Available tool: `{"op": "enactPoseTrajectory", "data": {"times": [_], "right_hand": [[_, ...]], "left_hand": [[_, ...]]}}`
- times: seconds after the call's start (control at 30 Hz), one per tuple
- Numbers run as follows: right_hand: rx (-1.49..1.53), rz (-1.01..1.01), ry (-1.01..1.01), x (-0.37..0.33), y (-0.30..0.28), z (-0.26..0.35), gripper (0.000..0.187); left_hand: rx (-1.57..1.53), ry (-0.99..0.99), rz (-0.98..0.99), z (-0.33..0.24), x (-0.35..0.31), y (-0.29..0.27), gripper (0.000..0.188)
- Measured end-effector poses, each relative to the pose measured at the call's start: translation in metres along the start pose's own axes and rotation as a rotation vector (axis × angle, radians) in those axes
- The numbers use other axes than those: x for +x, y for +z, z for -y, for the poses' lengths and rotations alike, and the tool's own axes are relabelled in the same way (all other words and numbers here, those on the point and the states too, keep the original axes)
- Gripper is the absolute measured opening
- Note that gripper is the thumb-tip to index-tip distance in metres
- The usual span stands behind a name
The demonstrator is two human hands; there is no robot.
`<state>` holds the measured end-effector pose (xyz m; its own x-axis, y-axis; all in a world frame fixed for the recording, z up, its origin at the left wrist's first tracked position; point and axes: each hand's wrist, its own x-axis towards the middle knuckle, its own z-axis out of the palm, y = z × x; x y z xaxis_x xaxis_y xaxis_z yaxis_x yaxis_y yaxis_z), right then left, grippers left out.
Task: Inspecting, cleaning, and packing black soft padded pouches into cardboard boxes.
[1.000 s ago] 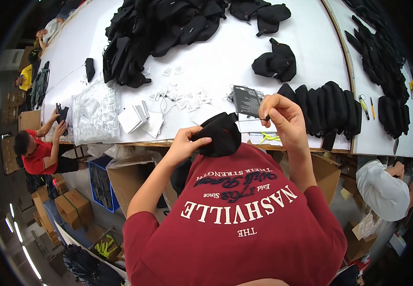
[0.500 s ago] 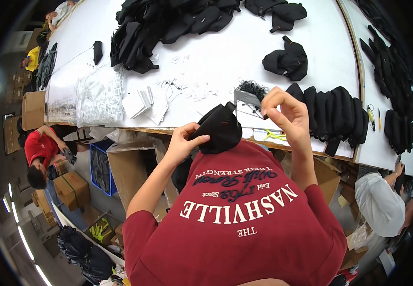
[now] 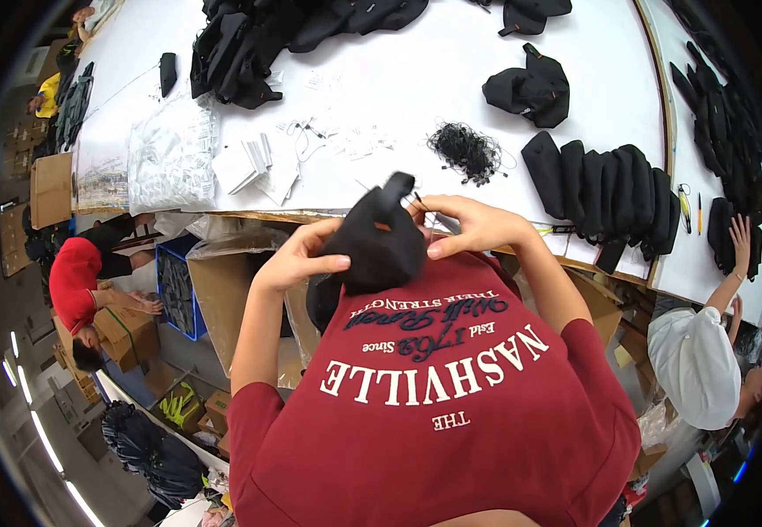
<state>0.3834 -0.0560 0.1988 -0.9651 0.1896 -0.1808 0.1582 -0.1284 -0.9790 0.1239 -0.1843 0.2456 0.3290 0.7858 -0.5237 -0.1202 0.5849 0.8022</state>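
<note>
Just above my shirt front, my left hand [image 3: 304,256] grips a black fabric pouch [image 3: 379,241], thumb across its near side. The pouch is soft and rounded, with a small orange label and a short strap loop [image 3: 399,186] standing up at its top. My right hand [image 3: 473,226] is closed at the right of that loop, thumb and fingers pinched around a thin black tag string [image 3: 420,204]. Part of a hang tag [image 3: 438,223] shows by these fingers; most of it is hidden.
On the white table [image 3: 381,83] lie a tangle of black strings [image 3: 467,152], white tags [image 3: 258,167], a clear bag of white packets [image 3: 170,162], a row of black pouches [image 3: 601,184] and a black heap [image 3: 249,53]. Co-workers stand left and right; cardboard boxes [image 3: 126,338] fill the left floor.
My right hand has come down and left with the string and tag, against the pouch's strap. The pouch has turned slightly in my left hand. The black string tangle is now uncovered.
</note>
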Motion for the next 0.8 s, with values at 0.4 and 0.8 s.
{"op": "enactPoseTrajectory", "data": {"times": [0.4, 0.8], "right_hand": [[-0.087, -0.437, 0.123, -0.050, -0.034, 0.010, 0.037], [1.473, -0.947, -0.328, 0.025, -0.029, -0.039, 0.021]], "left_hand": [[0.412, 0.126, -0.360, 0.012, -0.009, -0.019, 0.020], [0.438, 0.032, -0.030, -0.004, -0.016, -0.003, 0.026]]}}
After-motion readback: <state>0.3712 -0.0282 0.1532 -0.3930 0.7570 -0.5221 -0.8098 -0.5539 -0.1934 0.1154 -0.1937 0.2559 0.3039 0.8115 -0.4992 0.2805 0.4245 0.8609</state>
